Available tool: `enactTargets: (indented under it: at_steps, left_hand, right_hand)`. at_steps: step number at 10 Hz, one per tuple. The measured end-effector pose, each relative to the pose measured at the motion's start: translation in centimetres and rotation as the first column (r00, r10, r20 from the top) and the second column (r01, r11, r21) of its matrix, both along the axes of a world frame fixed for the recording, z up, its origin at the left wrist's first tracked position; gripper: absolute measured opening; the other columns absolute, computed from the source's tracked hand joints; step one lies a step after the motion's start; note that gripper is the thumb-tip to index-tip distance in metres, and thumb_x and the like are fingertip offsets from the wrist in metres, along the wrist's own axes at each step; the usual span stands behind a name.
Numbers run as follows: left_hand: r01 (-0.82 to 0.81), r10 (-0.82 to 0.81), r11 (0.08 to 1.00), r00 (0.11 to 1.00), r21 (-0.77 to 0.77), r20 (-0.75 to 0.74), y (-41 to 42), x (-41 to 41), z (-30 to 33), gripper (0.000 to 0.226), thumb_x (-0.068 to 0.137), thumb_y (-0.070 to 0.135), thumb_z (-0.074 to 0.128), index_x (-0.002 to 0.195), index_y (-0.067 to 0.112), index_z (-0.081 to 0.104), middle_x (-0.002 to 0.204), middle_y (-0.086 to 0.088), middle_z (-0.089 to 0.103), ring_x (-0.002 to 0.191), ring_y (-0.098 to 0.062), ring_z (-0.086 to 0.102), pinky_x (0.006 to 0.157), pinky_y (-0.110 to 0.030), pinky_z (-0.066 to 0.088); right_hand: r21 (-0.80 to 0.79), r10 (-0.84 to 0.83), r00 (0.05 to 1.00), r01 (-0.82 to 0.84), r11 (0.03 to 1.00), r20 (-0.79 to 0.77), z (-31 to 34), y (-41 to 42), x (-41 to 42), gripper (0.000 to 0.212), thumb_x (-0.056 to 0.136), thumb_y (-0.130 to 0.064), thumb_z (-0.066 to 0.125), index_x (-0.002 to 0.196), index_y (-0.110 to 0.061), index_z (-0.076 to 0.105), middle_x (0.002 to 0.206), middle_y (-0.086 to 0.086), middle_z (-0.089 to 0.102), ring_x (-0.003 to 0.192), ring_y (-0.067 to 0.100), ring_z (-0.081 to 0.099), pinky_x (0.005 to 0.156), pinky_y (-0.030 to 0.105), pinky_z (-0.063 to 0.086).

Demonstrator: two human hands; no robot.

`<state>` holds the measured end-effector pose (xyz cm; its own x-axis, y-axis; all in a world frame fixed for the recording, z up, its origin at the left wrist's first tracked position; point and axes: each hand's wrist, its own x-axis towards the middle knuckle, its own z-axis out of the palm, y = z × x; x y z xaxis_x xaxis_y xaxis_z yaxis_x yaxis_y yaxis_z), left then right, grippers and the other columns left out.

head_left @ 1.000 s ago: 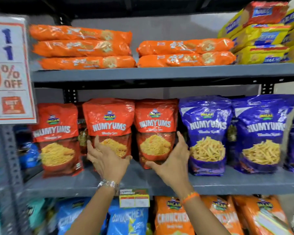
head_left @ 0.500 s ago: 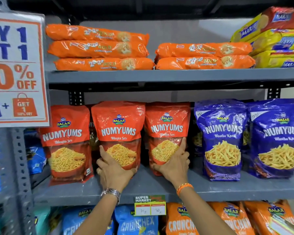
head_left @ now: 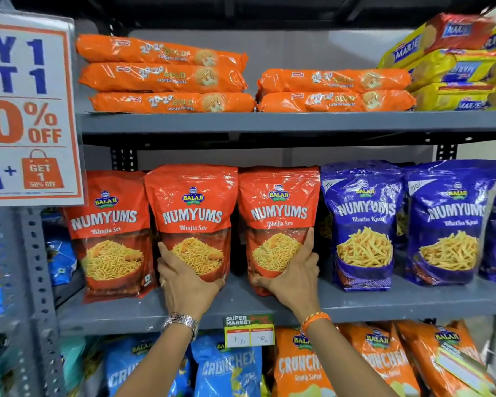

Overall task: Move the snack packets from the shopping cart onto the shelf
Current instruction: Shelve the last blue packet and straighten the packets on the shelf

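Three orange Numyums packets stand upright on the grey middle shelf (head_left: 143, 313). My left hand (head_left: 185, 282) grips the bottom of the middle orange packet (head_left: 192, 207). My right hand (head_left: 294, 277) grips the lower right edge of the right orange packet (head_left: 278, 207). A third orange packet (head_left: 109, 224) stands untouched to the left. The shopping cart is out of view.
Blue Numyums packets (head_left: 364, 222) stand to the right on the same shelf. Orange cookie rolls (head_left: 163, 75) and yellow Marie packs (head_left: 453, 70) fill the upper shelf. Crunchex bags (head_left: 226, 368) sit below. A discount sign (head_left: 26, 110) hangs at left.
Both hands have closed more firmly around the bases of the two orange packets. The camera has moved closer and shifted, so the shelf looks larger.
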<state>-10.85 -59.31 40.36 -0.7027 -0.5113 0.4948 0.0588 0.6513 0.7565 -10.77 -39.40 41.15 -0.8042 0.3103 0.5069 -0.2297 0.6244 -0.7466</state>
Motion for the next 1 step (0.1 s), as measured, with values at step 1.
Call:
enactTargets:
  at_steps: [1]
  left_hand:
    - [-0.03,0.024,0.998,0.992,-0.05,-0.122,0.24,0.37,-0.01,0.149,0.057,0.056,0.086,0.152,0.008,-0.019,0.162,-0.025,0.003,0.151,-0.04,0.006,0.122,-0.048,0.019]
  right_hand:
    - [0.01,-0.049,0.999,0.05,0.999,-0.023,0.32,0.25,0.72,0.159,0.039,-0.071,0.084,0.152,-0.03,-0.02,0.137,0.02,0.038,0.12,0.045,0.045,0.103,0.054,0.041]
